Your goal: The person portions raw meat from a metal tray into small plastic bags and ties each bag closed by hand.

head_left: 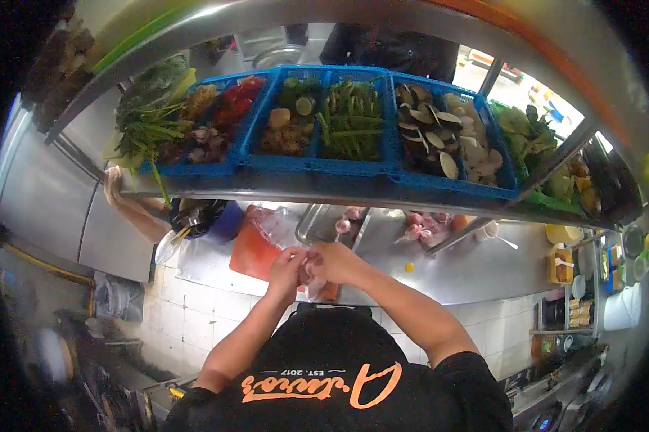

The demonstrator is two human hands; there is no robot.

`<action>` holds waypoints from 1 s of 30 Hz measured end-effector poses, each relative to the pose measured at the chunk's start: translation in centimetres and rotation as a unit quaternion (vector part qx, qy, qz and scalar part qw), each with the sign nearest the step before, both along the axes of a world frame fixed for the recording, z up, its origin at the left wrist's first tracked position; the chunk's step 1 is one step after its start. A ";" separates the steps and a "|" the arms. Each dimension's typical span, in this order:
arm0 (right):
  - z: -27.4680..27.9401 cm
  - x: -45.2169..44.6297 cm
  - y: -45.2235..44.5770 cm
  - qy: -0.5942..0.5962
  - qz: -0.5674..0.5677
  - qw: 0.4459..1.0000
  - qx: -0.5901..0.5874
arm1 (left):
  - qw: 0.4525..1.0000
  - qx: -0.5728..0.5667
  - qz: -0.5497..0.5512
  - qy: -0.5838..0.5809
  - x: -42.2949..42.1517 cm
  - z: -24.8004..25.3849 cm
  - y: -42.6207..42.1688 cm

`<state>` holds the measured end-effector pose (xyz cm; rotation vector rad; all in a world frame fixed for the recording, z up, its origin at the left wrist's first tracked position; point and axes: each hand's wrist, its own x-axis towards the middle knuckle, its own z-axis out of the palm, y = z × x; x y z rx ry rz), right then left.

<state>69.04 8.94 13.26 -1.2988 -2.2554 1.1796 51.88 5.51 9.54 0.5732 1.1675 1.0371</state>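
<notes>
Close together over the front edge of the steel counter [447,277], my left hand [287,268] and my right hand [333,263] both grip a small pinkish bundle [309,272] wrapped in clear plastic. Fingers of both hands are closed round it. Beneath and to the left lies a red cutting board [252,248], with a clear plastic sheet [277,225] on its far part. Just beyond my hands a metal tray [317,225] holds a wrapped pink bundle [343,226]. More pinkish bundles [426,229] rest on the counter to the right.
Blue baskets [317,167] of cut vegetables stand on a raised shelf [267,189] across the counter. A dark blue container [227,222] with utensils is at the left, near another person's arm [141,216]. Yellow containers [560,268] stand at the right; a cup [486,230] holds a spoon.
</notes>
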 end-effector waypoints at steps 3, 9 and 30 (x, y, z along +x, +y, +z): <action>1.2 -0.5 -0.1 0.107 -0.127 0.984 -0.068 | 1.000 0.017 0.017 -0.001 -0.5 0.5 0.6; -0.7 -1.4 -1.1 -0.003 -0.029 1.000 -0.004 | 1.000 0.002 -0.005 0.008 -1.0 0.7 0.7; -2.5 0.9 -1.2 0.261 -0.178 0.939 -0.136 | 0.995 -0.003 -0.014 0.104 -4.7 -1.8 -1.3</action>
